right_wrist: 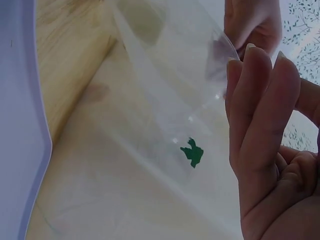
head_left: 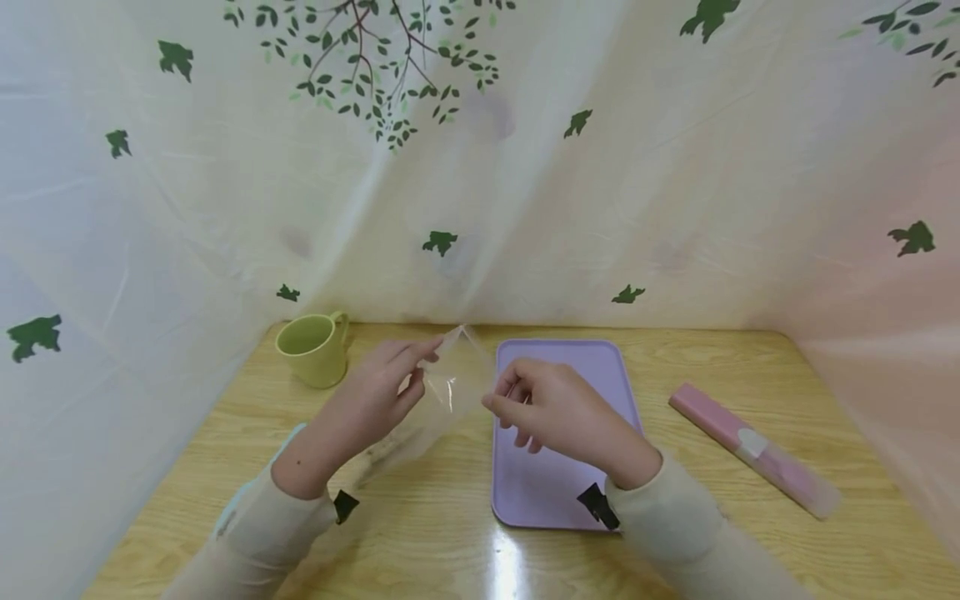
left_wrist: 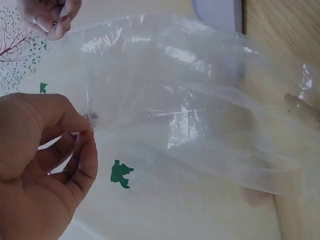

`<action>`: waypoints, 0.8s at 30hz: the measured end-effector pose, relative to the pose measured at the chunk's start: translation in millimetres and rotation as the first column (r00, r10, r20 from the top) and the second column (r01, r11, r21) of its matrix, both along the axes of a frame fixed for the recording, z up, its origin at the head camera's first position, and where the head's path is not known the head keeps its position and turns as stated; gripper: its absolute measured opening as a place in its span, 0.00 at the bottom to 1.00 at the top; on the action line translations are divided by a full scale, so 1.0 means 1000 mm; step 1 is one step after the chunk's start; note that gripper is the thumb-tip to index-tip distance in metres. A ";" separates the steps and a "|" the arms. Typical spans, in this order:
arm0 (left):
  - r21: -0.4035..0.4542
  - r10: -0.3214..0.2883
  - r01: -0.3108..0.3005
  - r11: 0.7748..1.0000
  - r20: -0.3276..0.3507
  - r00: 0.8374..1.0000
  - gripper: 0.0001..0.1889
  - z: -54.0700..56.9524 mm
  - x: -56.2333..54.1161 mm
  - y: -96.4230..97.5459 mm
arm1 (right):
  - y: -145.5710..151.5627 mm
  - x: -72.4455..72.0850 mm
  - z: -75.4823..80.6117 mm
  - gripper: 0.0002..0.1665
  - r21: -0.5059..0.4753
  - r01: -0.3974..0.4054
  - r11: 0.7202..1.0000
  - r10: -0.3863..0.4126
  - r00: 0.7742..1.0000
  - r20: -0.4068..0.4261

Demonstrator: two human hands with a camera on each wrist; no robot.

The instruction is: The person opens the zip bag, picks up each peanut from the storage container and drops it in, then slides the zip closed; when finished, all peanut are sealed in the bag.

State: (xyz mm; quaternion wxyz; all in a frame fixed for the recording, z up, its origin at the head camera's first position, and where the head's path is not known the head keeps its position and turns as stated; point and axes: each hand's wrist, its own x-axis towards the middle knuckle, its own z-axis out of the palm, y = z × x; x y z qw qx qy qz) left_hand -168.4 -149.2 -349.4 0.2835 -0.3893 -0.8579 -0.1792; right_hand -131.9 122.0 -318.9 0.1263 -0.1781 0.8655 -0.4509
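A clear plastic bag [head_left: 450, 387] hangs stretched between my two hands, see-through and creased. My left hand [head_left: 382, 387] pinches its edge between thumb and fingertips. Across from it, my right hand [head_left: 551, 408] holds the opposite side of the bag's edge, thumb and fingers bent together. In the left wrist view the bag [left_wrist: 165, 95] spreads out from the left fingertips, its taut rim running toward the right hand [left_wrist: 50, 17]. A small brownish thing [left_wrist: 302, 107] shows through its far end; its kind is unclear.
A purple tray [head_left: 551, 492] lies under my right hand. The green mug [head_left: 313, 350] stands at the back left. On the right rests a long pink package [head_left: 750, 450] with a white label. Something light blue [head_left: 243, 496] peeks out beside my left forearm. A printed curtain [head_left: 525, 208] surrounds the table.
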 end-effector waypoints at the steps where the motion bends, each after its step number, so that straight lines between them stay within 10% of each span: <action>1: 0.009 0.017 -0.016 1.000 -0.018 1.000 0.26 0.001 0.001 0.001 | -0.001 0.001 -0.001 0.12 -0.003 -0.007 1.000 0.007 1.000 -0.003; 14: 0.084 0.220 -0.211 0.974 -0.116 0.969 0.24 0.011 0.026 0.016 | -0.031 0.011 -0.005 0.25 0.107 0.022 0.994 -0.007 0.991 -0.136; 19: 0.092 0.233 -0.222 0.971 -0.125 0.964 0.26 0.012 0.034 0.021 | -0.043 0.016 -0.004 0.24 0.219 0.108 0.970 -0.012 0.916 -0.401; 24: 0.096 0.236 -0.224 0.970 -0.133 0.963 0.29 0.012 0.039 0.020 | -0.047 0.018 -0.005 0.24 0.240 0.136 0.961 -0.002 0.873 -0.488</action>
